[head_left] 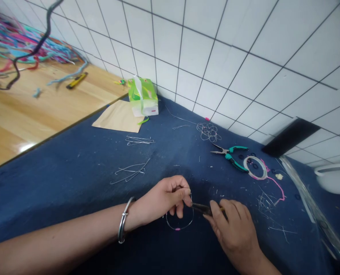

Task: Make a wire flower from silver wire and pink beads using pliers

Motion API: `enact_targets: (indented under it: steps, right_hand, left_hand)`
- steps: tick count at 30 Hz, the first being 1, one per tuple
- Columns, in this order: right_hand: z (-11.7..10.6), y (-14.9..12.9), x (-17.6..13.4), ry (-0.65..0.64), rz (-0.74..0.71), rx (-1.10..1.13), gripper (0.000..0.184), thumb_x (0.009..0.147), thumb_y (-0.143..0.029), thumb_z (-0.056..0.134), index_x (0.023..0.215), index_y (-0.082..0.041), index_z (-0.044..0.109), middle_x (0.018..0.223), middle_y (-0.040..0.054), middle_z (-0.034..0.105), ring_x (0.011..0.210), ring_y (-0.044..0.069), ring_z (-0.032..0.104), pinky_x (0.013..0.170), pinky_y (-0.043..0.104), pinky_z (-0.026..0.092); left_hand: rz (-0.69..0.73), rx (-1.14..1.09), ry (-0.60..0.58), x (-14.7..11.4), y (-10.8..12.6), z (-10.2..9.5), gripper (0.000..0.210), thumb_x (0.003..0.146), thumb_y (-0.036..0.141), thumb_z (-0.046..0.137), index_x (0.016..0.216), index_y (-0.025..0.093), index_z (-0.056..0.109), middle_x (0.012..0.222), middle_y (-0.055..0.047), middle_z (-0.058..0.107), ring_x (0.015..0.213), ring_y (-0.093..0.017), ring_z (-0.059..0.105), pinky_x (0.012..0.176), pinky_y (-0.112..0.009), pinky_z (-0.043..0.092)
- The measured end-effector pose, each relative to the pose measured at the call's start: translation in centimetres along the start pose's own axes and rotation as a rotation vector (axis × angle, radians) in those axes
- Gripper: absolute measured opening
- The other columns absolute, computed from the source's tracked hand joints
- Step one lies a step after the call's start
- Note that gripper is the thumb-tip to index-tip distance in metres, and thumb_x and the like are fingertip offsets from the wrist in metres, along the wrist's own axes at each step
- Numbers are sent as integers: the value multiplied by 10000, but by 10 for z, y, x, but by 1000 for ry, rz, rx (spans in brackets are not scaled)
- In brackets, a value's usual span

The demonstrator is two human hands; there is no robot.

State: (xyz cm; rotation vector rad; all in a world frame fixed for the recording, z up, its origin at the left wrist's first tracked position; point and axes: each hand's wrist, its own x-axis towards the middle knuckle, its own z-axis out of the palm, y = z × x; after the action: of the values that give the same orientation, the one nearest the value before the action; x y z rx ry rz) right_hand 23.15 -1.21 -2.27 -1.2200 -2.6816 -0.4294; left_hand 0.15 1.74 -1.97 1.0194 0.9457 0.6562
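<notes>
A thin wire loop (193,219) with small pink beads (178,229) at its bottom hangs from my left hand (174,194), whose thumb and fingers pinch it near the top. My right hand (235,225) is wrapped around a pair of pliers (202,209) with dark jaws. Their tip meets the wire close to my left fingertips; whether the jaws are closed on it I cannot tell. Most of the handles are hidden in my palm. Bent wire pieces (131,171) lie on the dark blue cloth to the left, and another small pile (139,140) sits behind them.
Teal-handled needle-nose pliers (230,152) lie at the right beside a white tape roll (256,168). A wire flower shape (208,131) rests near the tiled wall. Farther back are a green tissue pack (143,96), a beige sheet (119,116) and a yellow cutter (77,80).
</notes>
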Motion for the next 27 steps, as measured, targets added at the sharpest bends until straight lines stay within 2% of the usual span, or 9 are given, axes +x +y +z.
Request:
enact_targets:
  steps: [3, 8, 12, 18, 27]
  right_hand:
    - [-2, 0, 1, -10, -16, -10, 274, 830, -323, 510, 1071, -201, 555, 905, 87, 560, 851, 227, 477, 735, 383, 385]
    - [-3, -2, 5, -49, 58, 132, 246, 840, -349, 490, 1011, -194, 579, 846, 77, 535, 774, 184, 471, 685, 329, 381]
    - [-4, -3, 7, -10, 116, 168, 245, 842, -346, 488, 1007, -192, 586, 855, 79, 530, 767, 180, 459, 677, 323, 366]
    - [-6, -2, 7, 24, 147, 169, 232, 835, -330, 506, 995, -182, 589, 838, 72, 545, 753, 180, 455, 674, 324, 361]
    - [-5, 1, 5, 55, 166, 110, 249, 828, -346, 523, 1009, -189, 593, 821, 62, 558, 725, 166, 448, 672, 311, 354]
  left_hand:
    - [-8, -25, 3, 0, -1, 1, 171, 846, 324, 451, 811, 159, 478, 760, -19, 633, 510, -76, 578, 430, -163, 355]
    - [36, 18, 15, -1, 0, 4, 136, 850, 286, 449, 814, 158, 479, 757, -9, 618, 533, -81, 593, 434, -160, 358]
    - [85, 51, 48, -3, 2, 6, 140, 855, 287, 446, 818, 157, 483, 790, -19, 619, 547, -83, 594, 436, -162, 365]
    - [133, 44, 133, -5, 2, 12, 181, 864, 309, 436, 811, 151, 506, 679, -14, 600, 591, -116, 602, 481, -192, 415]
    - [166, 24, 248, -5, -2, 22, 163, 864, 311, 449, 846, 159, 504, 871, -64, 642, 743, -162, 639, 552, -233, 470]
